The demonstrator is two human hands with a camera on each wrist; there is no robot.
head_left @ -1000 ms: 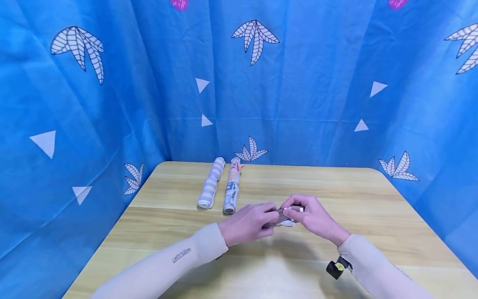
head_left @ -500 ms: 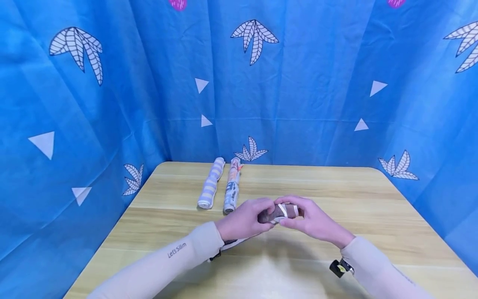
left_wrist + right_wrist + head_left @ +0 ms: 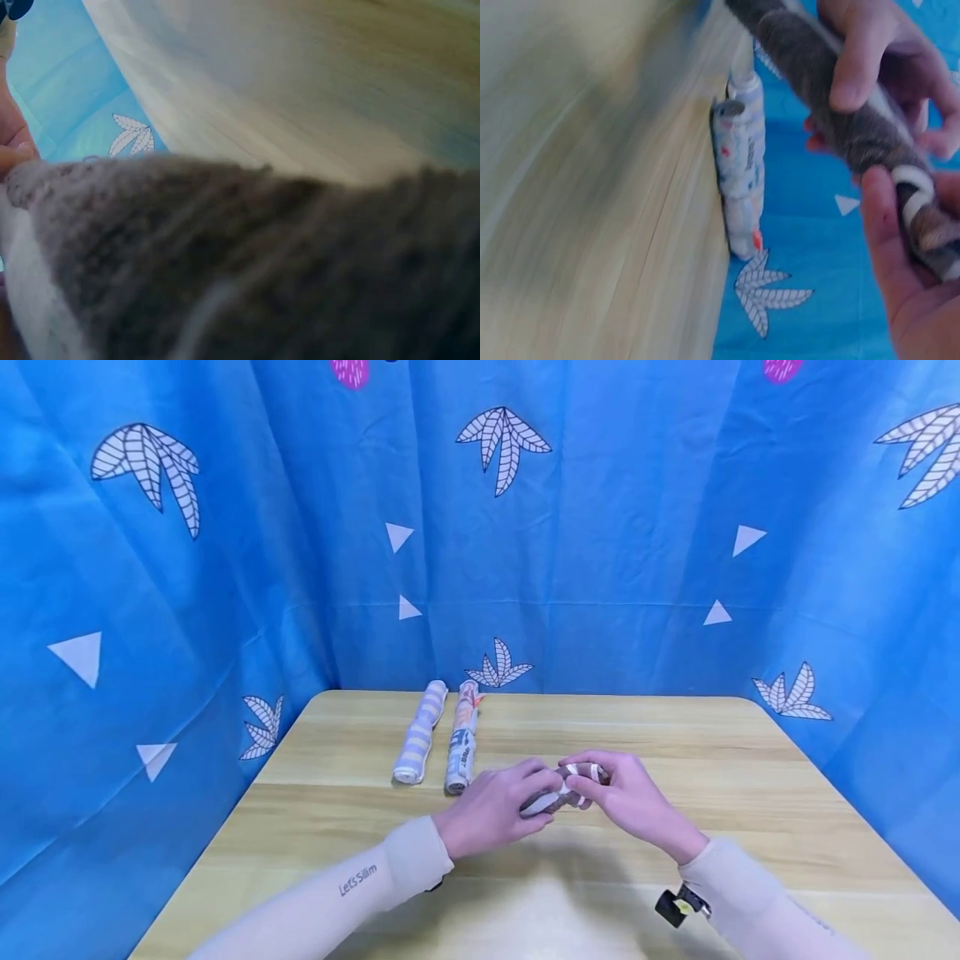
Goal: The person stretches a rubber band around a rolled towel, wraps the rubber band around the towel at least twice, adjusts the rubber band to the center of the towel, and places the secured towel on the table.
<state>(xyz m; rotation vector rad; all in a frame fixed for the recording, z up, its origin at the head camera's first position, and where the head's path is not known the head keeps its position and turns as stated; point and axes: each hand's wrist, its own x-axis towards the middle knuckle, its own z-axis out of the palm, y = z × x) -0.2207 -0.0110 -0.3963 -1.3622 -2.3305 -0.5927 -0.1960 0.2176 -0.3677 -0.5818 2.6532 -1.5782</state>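
My left hand [image 3: 495, 810] and right hand [image 3: 641, 797] both hold a brown-and-white rolled towel [image 3: 546, 802] above the table. In the right wrist view, the left thumb lies along the middle of the roll [image 3: 802, 64], while the right fingers grip its end beside a white band [image 3: 913, 184]. The left wrist view is mostly filled by the towel's blurred, fuzzy brown cloth [image 3: 195, 240]. Parts of the roll are hidden under the fingers.
Farther back and left on the wooden table [image 3: 675, 877] lie two other rolls side by side: a purple-and-white striped one [image 3: 420, 735] and a printed white one [image 3: 461, 743]. Blue patterned curtains [image 3: 637, 527] hang around the table's back and sides.
Both hands have shifted their fingers on the towel roll. The roll has turned, with a white part now facing up beside the left fingers. The two rolls on the table lie unmoved.
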